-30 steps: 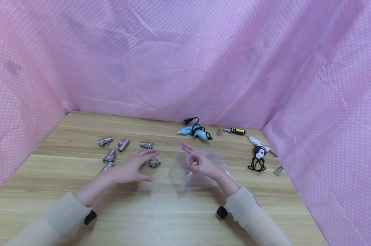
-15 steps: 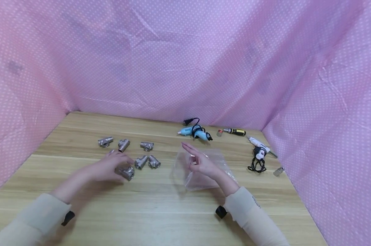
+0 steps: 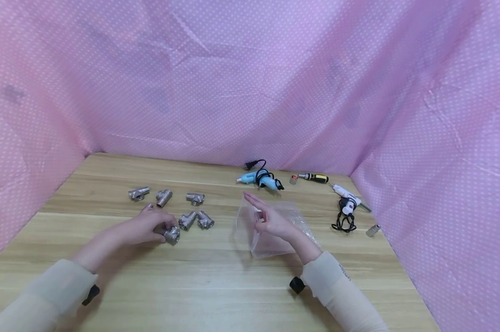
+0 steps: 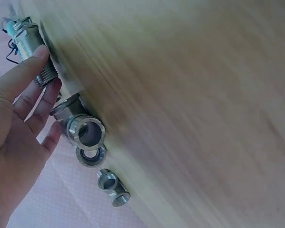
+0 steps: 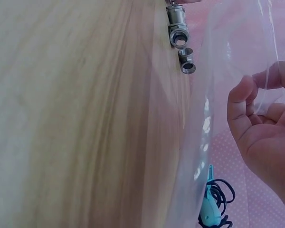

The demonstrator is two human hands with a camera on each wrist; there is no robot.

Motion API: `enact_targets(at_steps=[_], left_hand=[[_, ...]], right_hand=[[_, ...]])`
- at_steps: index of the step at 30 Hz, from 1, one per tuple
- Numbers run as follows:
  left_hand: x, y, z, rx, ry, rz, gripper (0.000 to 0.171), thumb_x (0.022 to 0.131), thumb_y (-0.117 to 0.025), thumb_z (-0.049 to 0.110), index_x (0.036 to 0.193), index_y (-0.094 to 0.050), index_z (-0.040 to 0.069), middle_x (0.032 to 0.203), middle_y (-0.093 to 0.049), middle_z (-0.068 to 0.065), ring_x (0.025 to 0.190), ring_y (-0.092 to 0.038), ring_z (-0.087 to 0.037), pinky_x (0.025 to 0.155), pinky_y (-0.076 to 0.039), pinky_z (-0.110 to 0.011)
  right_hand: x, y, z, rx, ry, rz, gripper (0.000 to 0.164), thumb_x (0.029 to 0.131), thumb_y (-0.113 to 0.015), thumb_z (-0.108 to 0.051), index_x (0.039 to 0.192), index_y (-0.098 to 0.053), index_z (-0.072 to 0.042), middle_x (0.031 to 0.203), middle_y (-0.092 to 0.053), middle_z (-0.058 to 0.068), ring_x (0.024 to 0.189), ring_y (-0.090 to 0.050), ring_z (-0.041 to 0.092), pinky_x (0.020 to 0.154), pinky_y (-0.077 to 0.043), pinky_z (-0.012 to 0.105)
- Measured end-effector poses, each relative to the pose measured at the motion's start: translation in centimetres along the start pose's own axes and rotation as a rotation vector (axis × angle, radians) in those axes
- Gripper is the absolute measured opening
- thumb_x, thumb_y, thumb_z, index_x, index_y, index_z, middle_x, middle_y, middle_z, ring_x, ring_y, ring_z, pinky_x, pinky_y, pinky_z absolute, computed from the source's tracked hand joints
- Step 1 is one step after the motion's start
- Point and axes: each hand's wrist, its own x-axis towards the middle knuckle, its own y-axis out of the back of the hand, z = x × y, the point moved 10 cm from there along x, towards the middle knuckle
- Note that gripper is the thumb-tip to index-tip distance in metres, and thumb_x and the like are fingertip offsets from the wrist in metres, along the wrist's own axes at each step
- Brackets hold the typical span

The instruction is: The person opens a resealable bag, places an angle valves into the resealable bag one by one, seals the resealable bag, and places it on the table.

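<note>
My left hand point(image 3: 144, 227) pinches a shiny metal tee pipe fitting point(image 3: 172, 235) low over the table. In the left wrist view its threaded end point(image 4: 48, 76) shows between thumb and fingers. Another tee fitting point(image 4: 69, 114) stands close by the fingers there. My right hand point(image 3: 276, 224) pinches the edge of a clear plastic bag point(image 3: 270, 249) between thumb and a finger, the other fingers stretched out. In the right wrist view the bag point(image 5: 204, 128) hangs as a see-through sheet beside the curled fingers.
More tee fittings lie around the left hand, among them one at the back point(image 3: 196, 198) and a touching pair point(image 3: 205, 220). A blue glue gun point(image 3: 260, 179), a screwdriver point(image 3: 316, 178), a white corded tool point(image 3: 347, 198) and a small metal cylinder point(image 3: 373, 230) lie far right. Pink cloth point(image 3: 233, 92) surrounds the table.
My left hand has moved left, away from the middle fittings, and taken hold of a tee fitting at the left. The right hand has stayed at the bag.
</note>
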Motion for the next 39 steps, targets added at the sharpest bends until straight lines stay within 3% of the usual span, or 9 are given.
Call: enact_targets(at_steps=[5, 8, 12, 17, 22, 25, 29, 35, 39], left_hand=[[0.4, 0.6, 0.0, -0.079, 0.009, 0.019, 0.041, 0.073, -0.077, 0.014, 0.112, -0.063, 0.011, 0.097, -0.067, 0.007, 0.090, -0.061, -0.015, 0.086, -0.043, -0.048], [1.0, 1.2, 0.3, -0.134, 0.007, 0.055, 0.044, 0.077, -0.076, 0.016, 0.117, -0.061, 0.005, 0.101, -0.068, 0.004, 0.092, -0.063, -0.013, 0.088, -0.050, -0.044], [1.9, 1.9, 1.0, -0.164, 0.020, 0.107, 0.044, 0.081, -0.073, 0.020, 0.120, -0.060, 0.004, 0.100, -0.067, 0.004, 0.089, -0.062, -0.010, 0.078, -0.056, -0.030], [3.1, 2.7, 2.4, -0.198, 0.085, 0.178, 0.046, 0.081, -0.073, 0.021, 0.121, -0.060, 0.004, 0.095, -0.067, 0.004, 0.081, -0.059, -0.007, 0.070, -0.053, -0.023], [4.6, 3.0, 4.1, -0.340, 0.134, 0.247, 0.044, 0.081, -0.074, 0.022, 0.119, -0.061, 0.005, 0.093, -0.067, 0.001, 0.080, -0.059, -0.010, 0.069, -0.053, -0.023], [5.8, 2.2, 4.8, -0.470, 0.174, 0.242, 0.047, 0.082, -0.072, 0.027, 0.122, -0.059, 0.005, 0.098, -0.067, -0.003, 0.083, -0.060, -0.012, 0.071, -0.053, -0.023], [7.6, 0.5, 5.9, -0.587, 0.178, 0.218, 0.049, 0.085, -0.068, 0.032, 0.125, -0.056, 0.006, 0.107, -0.068, -0.006, 0.089, -0.061, -0.015, 0.077, -0.054, -0.027], [9.1, -1.6, 7.4, -0.576, 0.157, 0.170, 0.044, 0.089, -0.063, 0.035, 0.125, -0.055, 0.010, 0.112, -0.069, -0.003, 0.103, -0.063, -0.019, 0.091, -0.051, -0.041], [9.4, -2.7, 7.5, -0.536, 0.182, 0.128, 0.045, 0.091, -0.061, 0.033, 0.128, -0.053, 0.010, 0.117, -0.066, -0.007, 0.107, -0.063, -0.020, 0.095, -0.050, -0.040]], right_hand=[[0.2, 0.3, -0.1, -0.015, -0.012, 0.013, 0.086, 0.078, -0.056, 0.005, 0.152, -0.018, -0.020, 0.159, -0.009, 0.000, 0.077, -0.047, 0.017, 0.063, -0.049, 0.023], [0.3, 0.4, 0.0, -0.009, -0.028, 0.015, 0.086, 0.080, -0.056, 0.005, 0.152, -0.019, -0.024, 0.159, -0.008, -0.005, 0.100, -0.051, 0.022, 0.071, -0.052, 0.025], [0.4, 0.3, -0.2, -0.001, -0.032, 0.017, 0.085, 0.081, -0.056, 0.003, 0.151, -0.019, -0.026, 0.159, -0.007, -0.007, 0.126, -0.040, 0.026, 0.083, -0.051, 0.029], [0.5, 0.2, -0.3, 0.014, -0.047, 0.004, 0.085, 0.081, -0.058, 0.004, 0.151, -0.019, -0.026, 0.159, -0.006, -0.005, 0.121, -0.044, 0.024, 0.086, -0.050, 0.029], [0.8, 0.4, -0.6, 0.013, -0.037, 0.001, 0.085, 0.082, -0.058, 0.007, 0.152, -0.018, -0.019, 0.160, -0.005, -0.001, 0.111, -0.047, 0.026, 0.085, -0.048, 0.029], [0.9, 0.5, -1.0, 0.003, -0.013, 0.005, 0.083, 0.082, -0.057, 0.008, 0.152, -0.017, -0.013, 0.159, -0.005, 0.004, 0.111, -0.046, 0.028, 0.085, -0.047, 0.029], [1.0, 0.5, -1.2, 0.027, -0.008, -0.006, 0.083, 0.083, -0.057, 0.010, 0.152, -0.017, -0.014, 0.159, -0.005, 0.002, 0.101, -0.050, 0.026, 0.078, -0.049, 0.025], [0.9, 0.1, -1.8, 0.077, -0.003, -0.032, 0.082, 0.084, -0.055, 0.010, 0.152, -0.017, -0.018, 0.159, -0.006, -0.002, 0.082, -0.050, 0.016, 0.067, -0.049, 0.020], [0.7, -0.2, -2.2, 0.104, -0.004, -0.047, 0.084, 0.085, -0.054, 0.012, 0.152, -0.015, -0.020, 0.159, -0.006, -0.003, 0.077, -0.050, 0.018, 0.062, -0.050, 0.023]])
